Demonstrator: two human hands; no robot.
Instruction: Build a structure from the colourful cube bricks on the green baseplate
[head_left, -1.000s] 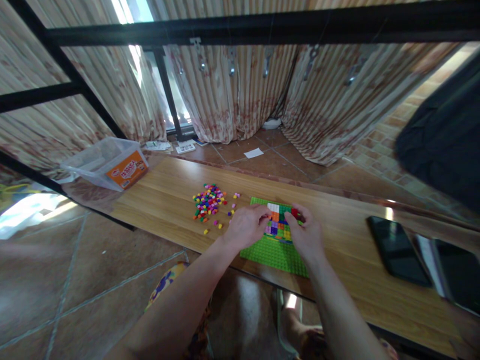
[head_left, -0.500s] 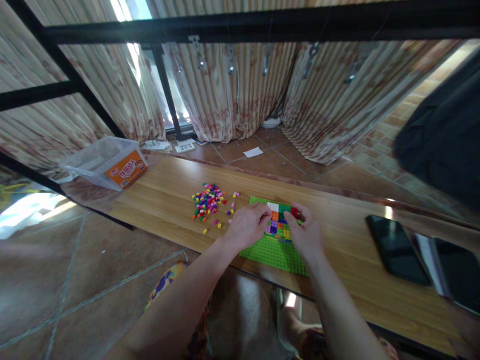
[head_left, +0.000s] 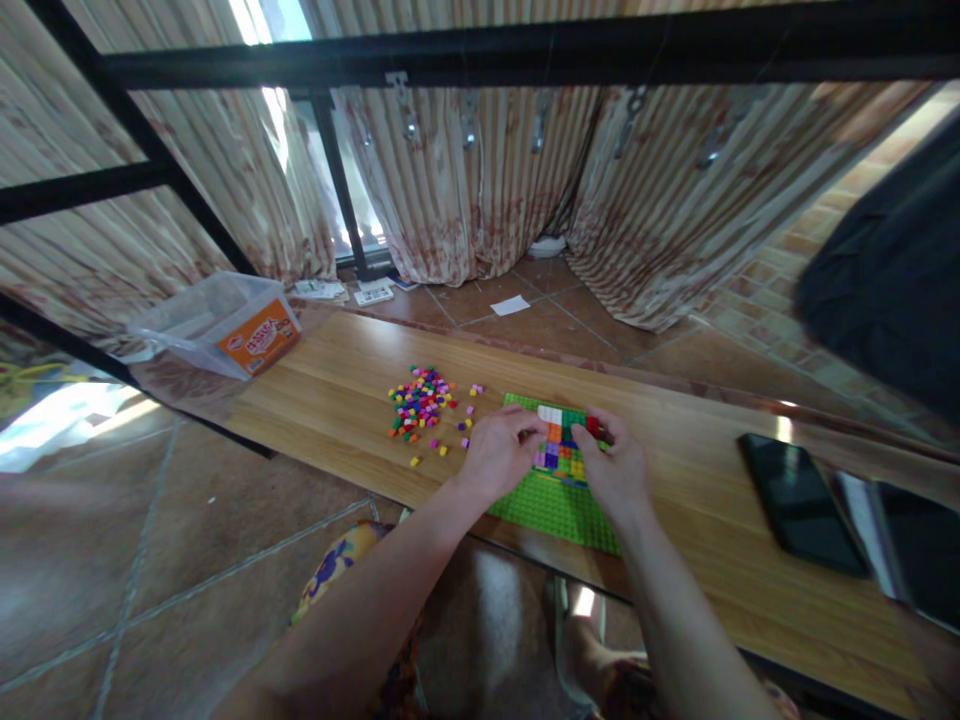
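Note:
A green studded baseplate (head_left: 555, 510) lies on the bench, and small coloured bricks (head_left: 553, 452) cover part of its far half in rows. My left hand (head_left: 501, 452) rests over the plate's left side, thumb and fingers pinched at the edge of the white bricks (head_left: 551, 413); whatever is between the fingertips is hidden. At the right side, my right hand (head_left: 616, 462) has its thumb by the dark green bricks and its fingers curled around a red brick (head_left: 592, 425). Left of the plate is a loose pile of small bricks (head_left: 421, 402) in many colours.
The wooden bench (head_left: 337, 390) carries a clear plastic box (head_left: 202, 315) with an orange label at its left end. A black phone (head_left: 799, 500) and another dark device (head_left: 919, 550) lie to the right. Black metal bars (head_left: 525, 55) cross above, before striped curtains.
The view has shifted very slightly. Both hands stay at the same places on the baseplate, with hardly any visible finger movement.

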